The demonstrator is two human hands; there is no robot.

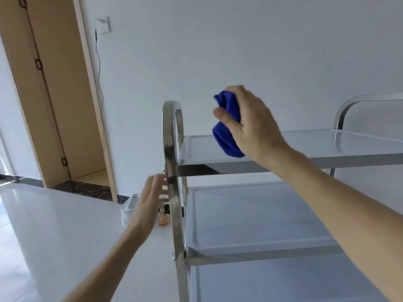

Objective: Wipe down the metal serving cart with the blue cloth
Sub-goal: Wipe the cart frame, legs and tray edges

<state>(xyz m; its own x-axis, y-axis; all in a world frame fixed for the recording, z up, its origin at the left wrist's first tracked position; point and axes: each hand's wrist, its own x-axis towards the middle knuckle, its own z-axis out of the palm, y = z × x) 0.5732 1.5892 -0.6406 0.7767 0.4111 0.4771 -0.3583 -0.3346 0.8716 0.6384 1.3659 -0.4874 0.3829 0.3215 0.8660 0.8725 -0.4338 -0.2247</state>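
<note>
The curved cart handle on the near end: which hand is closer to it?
Left. The left hand is open beside the handle's upright post; the right hand holds the blue cloth above the top shelf.

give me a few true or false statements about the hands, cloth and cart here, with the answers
1. The right hand grips the blue cloth. True.
2. The cloth lies flat on the bottom shelf. False: it is bunched in the hand, above the top shelf.
3. The left hand has its fingers spread near the cart upright. True.
4. The left hand holds a spray bottle. False: it holds nothing; a small bottle stands on the floor beyond it.
5. The shelves are stacked with plates. False: the shelves in view are bare.
</note>
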